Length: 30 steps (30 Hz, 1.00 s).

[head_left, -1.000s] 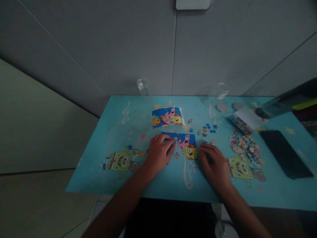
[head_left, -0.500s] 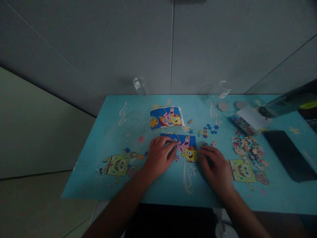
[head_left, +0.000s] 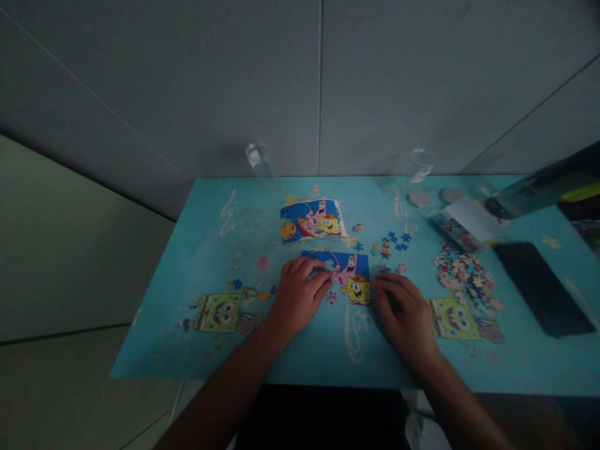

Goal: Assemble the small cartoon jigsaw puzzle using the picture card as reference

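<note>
A partly assembled jigsaw puzzle (head_left: 357, 290) lies flat in front of me, showing a yellow square character and a pink one on blue. My left hand (head_left: 302, 290) rests over its left side and hides that part; the thumb and forefinger arch with a gap between them, tips at the middle of the picture. Against the puzzle's right edge are the fingertips of my right hand (head_left: 405, 309), fingers loosely stretched and thumb apart. A loose puzzle piece (head_left: 331, 298) lies just below the left thumb. Above the puzzle sits a reference picture (head_left: 312, 222) with the same scene.
Loose blue pieces (head_left: 398, 240) are scattered right of the picture, and a bigger heap of pieces (head_left: 464, 275) lies farther right beside a dark phone-like slab (head_left: 544, 289). Clear tubes (head_left: 261, 164), round lids (head_left: 419, 199) and a folded card (head_left: 462, 228) stand or lie toward the wall.
The view has shifted slightly, moving everything a little to the left in the frame. Both hands keep nearly the same pose at the puzzle.
</note>
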Motion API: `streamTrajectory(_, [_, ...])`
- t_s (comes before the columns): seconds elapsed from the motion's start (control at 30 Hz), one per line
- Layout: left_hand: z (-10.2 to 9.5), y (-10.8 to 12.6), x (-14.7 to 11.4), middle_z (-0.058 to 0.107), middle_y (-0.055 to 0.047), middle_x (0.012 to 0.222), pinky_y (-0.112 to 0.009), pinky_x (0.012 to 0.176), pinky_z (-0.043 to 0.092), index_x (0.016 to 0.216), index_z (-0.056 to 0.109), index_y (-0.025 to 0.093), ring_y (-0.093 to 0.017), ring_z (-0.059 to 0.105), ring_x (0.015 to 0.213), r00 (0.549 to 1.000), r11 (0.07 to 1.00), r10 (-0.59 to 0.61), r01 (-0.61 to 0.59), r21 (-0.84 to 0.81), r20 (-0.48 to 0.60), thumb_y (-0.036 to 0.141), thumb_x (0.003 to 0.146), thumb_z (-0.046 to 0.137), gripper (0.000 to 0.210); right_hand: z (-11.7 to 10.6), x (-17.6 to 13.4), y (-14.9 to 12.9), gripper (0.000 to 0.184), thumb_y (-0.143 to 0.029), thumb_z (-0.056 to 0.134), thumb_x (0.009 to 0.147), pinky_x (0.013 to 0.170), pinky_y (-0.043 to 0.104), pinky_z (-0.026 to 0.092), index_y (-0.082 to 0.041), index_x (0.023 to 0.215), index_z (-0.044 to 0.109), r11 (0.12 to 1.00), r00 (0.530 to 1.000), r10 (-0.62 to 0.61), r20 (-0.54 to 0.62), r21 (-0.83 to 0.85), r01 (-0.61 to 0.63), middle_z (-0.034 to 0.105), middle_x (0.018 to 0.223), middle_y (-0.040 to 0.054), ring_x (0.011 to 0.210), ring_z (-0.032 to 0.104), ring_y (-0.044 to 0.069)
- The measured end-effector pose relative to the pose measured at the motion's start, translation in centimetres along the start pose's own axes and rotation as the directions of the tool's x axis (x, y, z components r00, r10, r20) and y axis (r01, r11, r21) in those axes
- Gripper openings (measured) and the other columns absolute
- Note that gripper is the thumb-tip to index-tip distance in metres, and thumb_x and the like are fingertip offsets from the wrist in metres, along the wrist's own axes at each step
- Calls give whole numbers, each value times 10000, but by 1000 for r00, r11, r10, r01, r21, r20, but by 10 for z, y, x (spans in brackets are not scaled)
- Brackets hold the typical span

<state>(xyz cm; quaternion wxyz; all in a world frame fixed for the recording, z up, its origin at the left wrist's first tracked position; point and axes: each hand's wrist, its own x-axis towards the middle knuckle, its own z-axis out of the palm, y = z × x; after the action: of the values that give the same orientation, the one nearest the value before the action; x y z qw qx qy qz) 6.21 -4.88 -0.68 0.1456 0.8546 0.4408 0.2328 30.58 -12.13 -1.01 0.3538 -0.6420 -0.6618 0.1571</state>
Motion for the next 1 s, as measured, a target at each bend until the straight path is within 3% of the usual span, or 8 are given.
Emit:
streamTrajectory(0.33, [-1, -1, -2, 689, -54, 1101, -470, 943, 423, 1020, 709, 238, -271, 583, 1091, 1000, 999, 4, -5, 37, 16, 401, 885, 769, 220, 0, 1, 1, 182, -268, 581, 969, 966, 511, 535, -244, 1077, 726, 1000, 1000, -2, -3, -13, 2, 693, 1203, 111, 1101, 666, 287])
streamTrajectory(0.6, [-3, -5, -7, 673, -63, 1171, -458, 977, 441, 1095, 704, 237, -252, 578, 1129, 999, 999, 34, -34, 7, 23, 281, 962, 675, 143, 1, 1, 2, 191, -278, 581, 960, 964, 508, 533, -244, 1066, 736, 1000, 1000, -17, -17, -5, 17, 705, 1182, 107, 1086, 673, 287])
streamTrajectory(0.8, [1, -5, -6, 664, -69, 1161, -453, 932, 455, 1171, 681, 237, -263, 593, 1098, 1000, 1000, -1, 1, 14, -9, 298, 932, 718, 250, 1, 1, 3, 175, -263, 590, 960, 962, 492, 527, -244, 1064, 729, 999, 999, -40, -20, -15, 40, 715, 1154, 90, 1073, 671, 274])
streamTrajectory(1.0, [2, -8, -5, 672, -58, 1110, -444, 926, 450, 1049, 699, 219, -257, 599, 1078, 1000, 1000, 1, -1, 6, 3, 290, 894, 764, 182, 1, 2, 2, 165, -249, 590, 966, 957, 478, 522, -240, 1069, 719, 999, 999, -47, -12, 1, 47, 716, 1147, 85, 1077, 667, 266])
